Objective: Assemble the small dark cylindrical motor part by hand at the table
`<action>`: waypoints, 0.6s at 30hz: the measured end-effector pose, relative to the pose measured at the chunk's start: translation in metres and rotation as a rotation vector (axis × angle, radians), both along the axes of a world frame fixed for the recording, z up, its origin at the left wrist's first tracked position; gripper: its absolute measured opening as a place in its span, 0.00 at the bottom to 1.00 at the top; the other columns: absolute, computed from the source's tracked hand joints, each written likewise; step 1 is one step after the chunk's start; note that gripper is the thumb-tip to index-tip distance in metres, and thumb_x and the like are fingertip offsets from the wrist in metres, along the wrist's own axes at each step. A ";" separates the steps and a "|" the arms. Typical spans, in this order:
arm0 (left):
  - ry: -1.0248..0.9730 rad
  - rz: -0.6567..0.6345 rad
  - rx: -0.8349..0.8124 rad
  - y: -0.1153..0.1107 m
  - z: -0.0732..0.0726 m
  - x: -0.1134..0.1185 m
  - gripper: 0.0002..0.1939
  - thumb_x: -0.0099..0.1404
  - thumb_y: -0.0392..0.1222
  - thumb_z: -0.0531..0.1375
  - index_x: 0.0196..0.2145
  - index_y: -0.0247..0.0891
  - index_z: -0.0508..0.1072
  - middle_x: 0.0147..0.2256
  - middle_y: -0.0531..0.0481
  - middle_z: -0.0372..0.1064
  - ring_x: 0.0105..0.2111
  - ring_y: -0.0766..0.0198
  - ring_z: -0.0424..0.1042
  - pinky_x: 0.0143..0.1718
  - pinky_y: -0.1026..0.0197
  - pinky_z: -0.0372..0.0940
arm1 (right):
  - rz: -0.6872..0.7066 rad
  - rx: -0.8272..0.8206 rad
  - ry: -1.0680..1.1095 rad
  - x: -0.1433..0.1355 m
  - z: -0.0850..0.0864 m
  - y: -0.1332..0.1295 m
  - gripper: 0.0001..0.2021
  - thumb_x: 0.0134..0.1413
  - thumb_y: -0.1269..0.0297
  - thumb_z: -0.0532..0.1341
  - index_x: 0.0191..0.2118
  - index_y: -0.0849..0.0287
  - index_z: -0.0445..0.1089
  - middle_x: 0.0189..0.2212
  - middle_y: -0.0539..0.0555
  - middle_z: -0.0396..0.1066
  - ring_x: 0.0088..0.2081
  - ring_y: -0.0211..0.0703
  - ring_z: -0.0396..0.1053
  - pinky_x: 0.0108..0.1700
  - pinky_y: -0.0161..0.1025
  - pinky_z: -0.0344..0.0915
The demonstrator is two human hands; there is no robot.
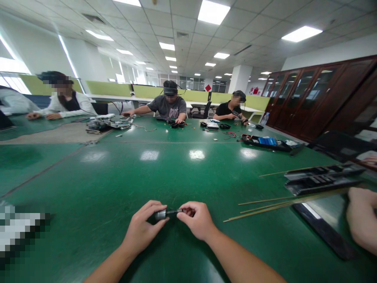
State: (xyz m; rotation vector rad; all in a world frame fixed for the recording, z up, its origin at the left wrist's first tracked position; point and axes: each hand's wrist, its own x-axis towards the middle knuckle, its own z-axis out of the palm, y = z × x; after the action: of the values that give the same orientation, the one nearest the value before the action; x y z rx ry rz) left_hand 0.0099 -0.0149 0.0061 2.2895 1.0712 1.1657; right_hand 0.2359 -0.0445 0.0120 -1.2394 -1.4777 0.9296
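Observation:
Just above the green tabletop, near its front middle, I hold a small silver cylindrical part [161, 214] with a thin dark shaft [172, 212]; its exact kind is too small to make out. Thumb and fingers of my left hand [144, 222] are closed around the silver body. My right hand [198, 219] pinches the far right end of the shaft, and its fingertips hide that end. The part lies roughly level between the two hands.
Thin yellowish rods [262, 207] lie to the right, beside black slotted rails [321, 179] and a dark flat bar [324, 232]. Another person's hand [363, 220] is at the right edge. Across the table [118, 173], several people sit near a black parts tray [265, 142] and a device pile [107, 124].

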 end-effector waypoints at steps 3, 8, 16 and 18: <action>-0.003 -0.001 0.000 0.000 0.001 0.001 0.14 0.62 0.41 0.65 0.46 0.43 0.74 0.44 0.46 0.70 0.44 0.58 0.72 0.46 0.57 0.68 | 0.001 -0.002 0.008 0.000 0.000 0.000 0.07 0.50 0.64 0.68 0.36 0.61 0.78 0.25 0.50 0.72 0.25 0.36 0.64 0.29 0.32 0.60; -0.001 0.005 0.007 0.001 0.002 0.000 0.14 0.62 0.41 0.66 0.46 0.43 0.74 0.44 0.46 0.70 0.44 0.57 0.72 0.46 0.57 0.68 | -0.005 0.008 0.017 0.000 -0.001 0.000 0.07 0.50 0.65 0.68 0.35 0.61 0.78 0.25 0.50 0.72 0.25 0.36 0.64 0.29 0.32 0.61; 0.001 0.009 -0.007 0.001 0.001 -0.003 0.14 0.62 0.42 0.66 0.47 0.44 0.74 0.44 0.47 0.70 0.45 0.58 0.72 0.47 0.56 0.67 | -0.011 0.005 0.009 0.000 -0.001 0.001 0.07 0.51 0.64 0.67 0.36 0.61 0.78 0.25 0.50 0.72 0.25 0.36 0.64 0.29 0.32 0.61; 0.003 0.012 -0.010 0.001 0.001 -0.002 0.14 0.62 0.42 0.66 0.47 0.43 0.74 0.44 0.47 0.70 0.45 0.58 0.72 0.47 0.56 0.67 | -0.014 0.008 0.007 0.000 -0.001 0.001 0.07 0.51 0.65 0.67 0.35 0.60 0.78 0.25 0.50 0.72 0.25 0.36 0.64 0.29 0.33 0.61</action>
State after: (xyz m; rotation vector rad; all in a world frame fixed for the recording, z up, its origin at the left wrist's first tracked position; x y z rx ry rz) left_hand 0.0077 -0.0139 0.0073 2.2811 1.0908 1.1585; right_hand 0.2362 -0.0435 0.0113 -1.2379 -1.4642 0.9165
